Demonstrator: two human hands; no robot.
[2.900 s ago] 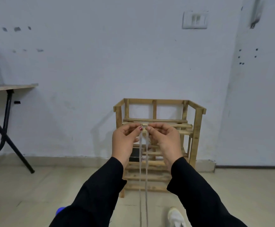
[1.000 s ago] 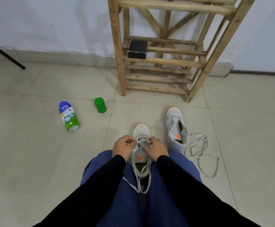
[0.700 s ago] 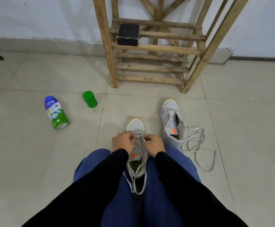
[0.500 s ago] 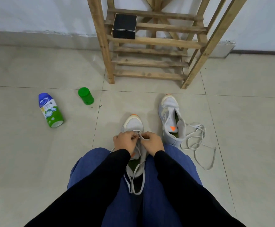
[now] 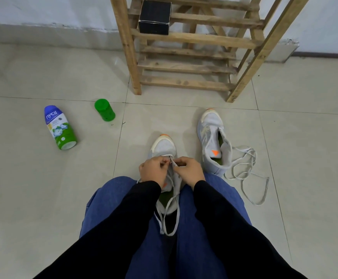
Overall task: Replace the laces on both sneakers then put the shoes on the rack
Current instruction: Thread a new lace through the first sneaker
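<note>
Floor tile lies open on both sides of the hands. Left of the left hand a wide bare stretch runs out to a lying bottle and a green container, both well apart from it. Just beside the right hand stands the second sneaker, with a loose lace tangled on the tile beyond its heel. Ahead of the hands, past the toe of the near sneaker, a strip of tile separates them from the front legs of the wooden rack. A black box rests on one of the rack's upper slats, ahead and slightly left. Behind the hands, the person's knees in blue jeans close in on either side of the near sneaker

Both hands sit close together on top of that sneaker, fingers curled, each pinching the lace at the eyelets nearest the toe. Its free ends trail back from under the hands into a loop between the knees

Half a second earlier the hands were at the same spot with the same grip. Nearly three seconds earlier they were raised in front of the rack, pinching the lace up high
</note>
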